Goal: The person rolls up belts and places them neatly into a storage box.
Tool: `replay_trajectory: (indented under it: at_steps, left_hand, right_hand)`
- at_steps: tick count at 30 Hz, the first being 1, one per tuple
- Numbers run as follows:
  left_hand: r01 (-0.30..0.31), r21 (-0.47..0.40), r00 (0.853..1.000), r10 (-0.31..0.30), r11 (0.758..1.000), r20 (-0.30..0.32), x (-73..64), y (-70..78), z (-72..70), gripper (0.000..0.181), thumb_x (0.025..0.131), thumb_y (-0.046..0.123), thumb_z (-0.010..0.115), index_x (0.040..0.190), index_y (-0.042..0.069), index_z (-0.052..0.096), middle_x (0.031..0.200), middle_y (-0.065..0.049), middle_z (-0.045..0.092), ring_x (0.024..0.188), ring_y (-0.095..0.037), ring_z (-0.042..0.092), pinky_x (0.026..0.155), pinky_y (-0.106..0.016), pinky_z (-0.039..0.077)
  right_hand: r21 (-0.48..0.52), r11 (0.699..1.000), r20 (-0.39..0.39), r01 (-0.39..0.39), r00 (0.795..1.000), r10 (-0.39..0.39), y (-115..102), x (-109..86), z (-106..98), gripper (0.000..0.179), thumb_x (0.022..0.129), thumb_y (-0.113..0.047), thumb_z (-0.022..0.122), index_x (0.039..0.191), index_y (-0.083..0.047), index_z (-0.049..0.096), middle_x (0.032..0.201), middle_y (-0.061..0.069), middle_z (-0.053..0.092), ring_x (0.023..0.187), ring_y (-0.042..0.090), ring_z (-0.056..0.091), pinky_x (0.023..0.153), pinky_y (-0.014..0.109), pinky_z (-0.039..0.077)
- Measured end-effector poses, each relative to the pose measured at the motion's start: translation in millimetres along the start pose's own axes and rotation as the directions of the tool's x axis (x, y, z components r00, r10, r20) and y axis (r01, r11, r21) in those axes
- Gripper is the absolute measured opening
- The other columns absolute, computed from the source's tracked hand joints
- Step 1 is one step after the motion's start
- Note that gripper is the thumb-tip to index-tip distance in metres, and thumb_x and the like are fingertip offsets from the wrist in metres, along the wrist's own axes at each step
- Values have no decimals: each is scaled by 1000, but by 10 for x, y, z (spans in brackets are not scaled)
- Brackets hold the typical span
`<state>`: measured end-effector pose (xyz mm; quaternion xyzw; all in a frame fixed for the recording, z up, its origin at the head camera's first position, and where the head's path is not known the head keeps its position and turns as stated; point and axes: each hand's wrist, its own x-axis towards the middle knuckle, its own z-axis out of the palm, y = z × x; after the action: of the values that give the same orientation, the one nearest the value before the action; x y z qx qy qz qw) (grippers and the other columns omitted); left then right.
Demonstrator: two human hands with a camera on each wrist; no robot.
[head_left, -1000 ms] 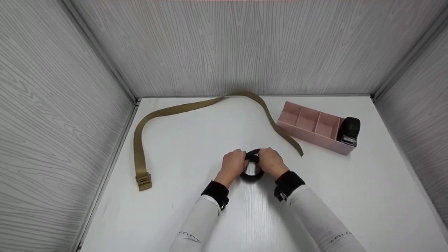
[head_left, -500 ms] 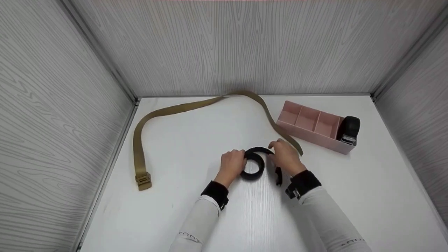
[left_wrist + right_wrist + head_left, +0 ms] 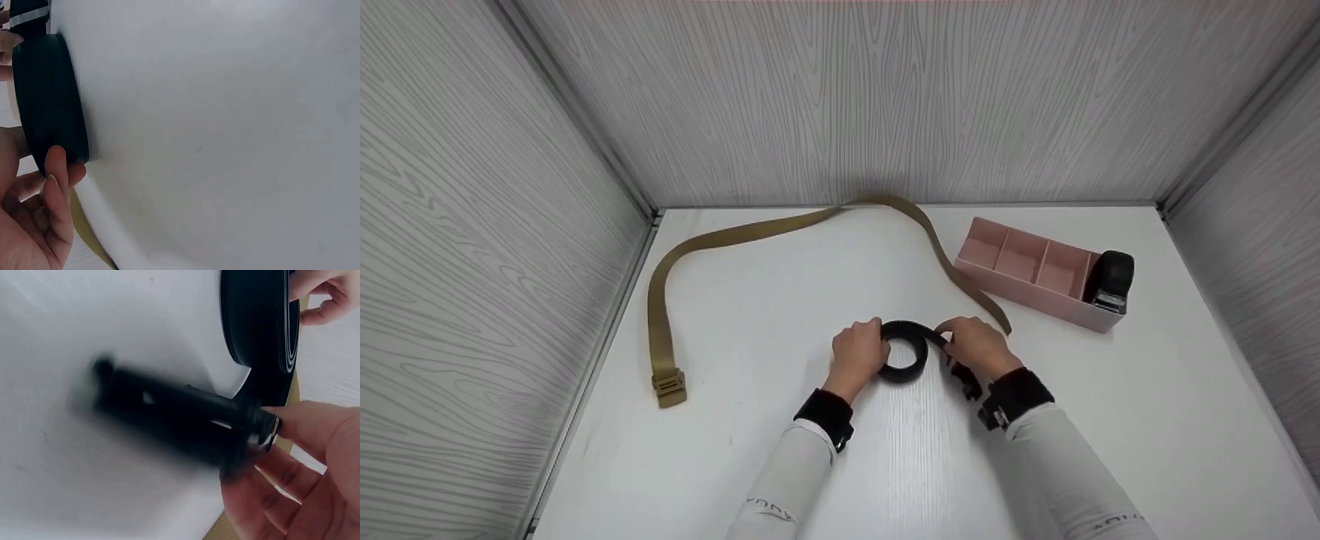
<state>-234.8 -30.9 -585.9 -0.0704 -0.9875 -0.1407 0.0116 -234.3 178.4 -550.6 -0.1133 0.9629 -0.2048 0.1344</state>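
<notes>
A black belt (image 3: 904, 375), mostly wound into a round coil, stands on its edge on the white table in the head view. My left hand (image 3: 859, 352) grips the coil's left side, thumb inside the ring and fingers outside, as the left wrist view shows on the dark band (image 3: 50, 101). To the right, my right hand (image 3: 979, 346) pinches the unwound end between thumb and fingers, close by a metal piece. From that grip the dark buckle end (image 3: 169, 416) sticks out, blurred in the right wrist view.
A tan webbing belt (image 3: 658, 315) curves across the back and left of the table, its buckle (image 3: 669, 385) at the near left. A pink divided box (image 3: 1035, 300) stands at right, with a rolled black belt (image 3: 1114, 271) in its end compartment. Grey panels (image 3: 840, 105) enclose the table.
My right hand has moved right from the coil, drawing the belt's buckle end out from it, then slightly down toward me. My left hand has stayed on the coil.
</notes>
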Motion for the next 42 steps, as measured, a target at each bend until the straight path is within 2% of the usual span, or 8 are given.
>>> replay_trajectory:
  at_steps: [6,15,21,24,28,35,38,42]
  left_hand:
    - [55,-28,998,-56,998,-29,-6,53,32,13,76,24,60,81,12,57,74,-9,65,64,-25,62,48,-37,45]
    - [118,-102,989,-125,988,-72,-41,155,63,14,74,23,59,81,10,55,76,-11,65,66,-28,62,51,-40,45]
    - [141,-107,989,-145,984,-34,-65,185,52,17,74,24,59,83,10,54,76,-11,64,67,-28,62,50,-40,44]
    - [134,-75,991,-135,988,-18,-74,187,43,18,75,24,59,84,10,55,76,-11,64,67,-28,62,50,-39,44]
    - [106,-13,994,-107,994,-3,-75,177,25,19,75,26,62,83,10,58,77,-10,65,69,-28,62,52,-40,45]
    - [2,42,1000,-3,999,16,-47,154,9,14,78,20,62,81,7,63,76,-8,63,68,-25,62,53,-37,47]
    - [-83,87,997,82,993,12,-44,145,8,11,81,19,61,85,9,65,75,-6,59,65,-23,60,52,-34,46]
    - [-217,145,976,214,965,38,-50,151,19,11,84,22,59,90,13,65,76,-4,57,62,-23,58,50,-33,45]
  right_hand:
    - [32,998,-12,61,998,-60,-64,27,50,33,82,-7,59,114,-11,64,79,3,65,67,16,59,61,36,46]
    - [48,995,-61,93,994,-90,-121,53,106,28,82,-6,60,110,-3,65,84,9,66,72,20,60,67,39,47]
    - [59,998,-51,29,998,-26,-167,60,121,32,84,-21,62,113,-5,64,75,5,64,67,20,59,64,39,46]
    - [24,1000,-75,9,997,-8,-204,61,139,36,82,-26,66,110,-5,65,80,8,66,71,24,61,65,41,47]
    - [-23,1000,-111,12,994,-14,-256,70,171,30,80,-25,67,103,-7,69,86,12,66,73,26,61,63,42,48]
    - [-54,998,-144,36,989,-43,-284,92,202,21,78,-20,67,96,-9,71,78,9,66,66,23,59,60,40,47]
    - [-53,996,-126,65,989,-71,-288,93,228,24,79,-18,68,101,-10,70,87,8,67,74,25,62,63,40,48]
    - [-76,988,-70,137,987,-142,-298,101,260,28,80,-16,67,108,-16,68,99,9,65,85,27,61,66,41,48]
